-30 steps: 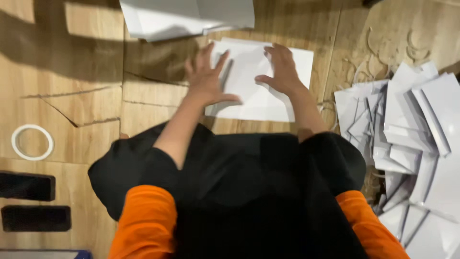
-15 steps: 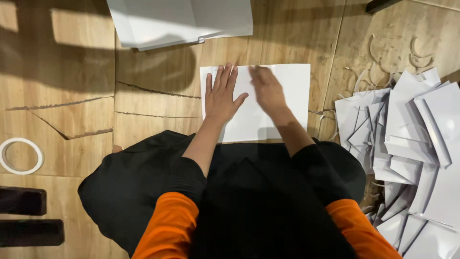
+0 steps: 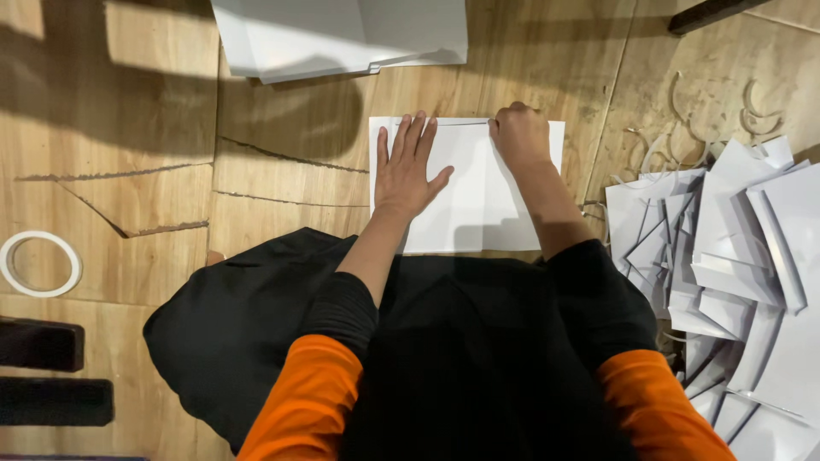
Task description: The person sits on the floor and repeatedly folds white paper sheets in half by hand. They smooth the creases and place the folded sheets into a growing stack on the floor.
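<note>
Right hand (image 3: 519,137) has slid to the far edge, curled, pressing the white paper sheet (image 3: 478,213); I'm seeing left hand (image 3: 408,171) spread flat beside it.

Left hand (image 3: 407,171) lies flat on white sheet (image 3: 478,213), right hand (image 3: 519,135) fisted at its top edge

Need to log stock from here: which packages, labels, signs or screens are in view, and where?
No labels, signs or screens show.
Flat white carton blank: top centre of the floor, folded, plain.
Heap of folded white paper pieces: right side, overlapping, possibly envelopes.
White sheet: under the left hand and right hand.
</note>
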